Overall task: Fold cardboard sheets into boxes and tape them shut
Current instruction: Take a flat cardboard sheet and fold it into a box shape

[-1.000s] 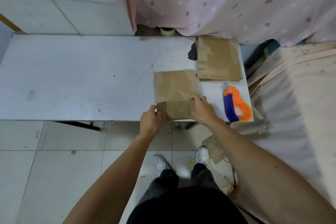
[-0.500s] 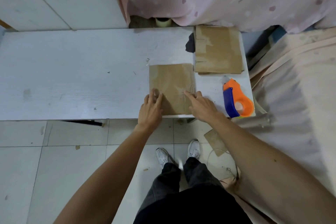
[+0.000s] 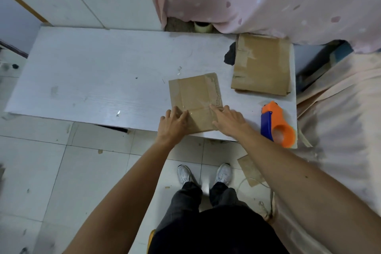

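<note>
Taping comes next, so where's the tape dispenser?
Head view: the tape dispenser lies at the near right corner of the table, right of the right hand.

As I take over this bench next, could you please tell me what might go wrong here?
The tape dispenser lies at the table's near right corner; a careless sweep could knock it off. The cardboard sheet, pressed flat by the left hand and right hand, reaches the front edge and might slide off. The cardboard scrap by the shoes could cause a slip.
</note>
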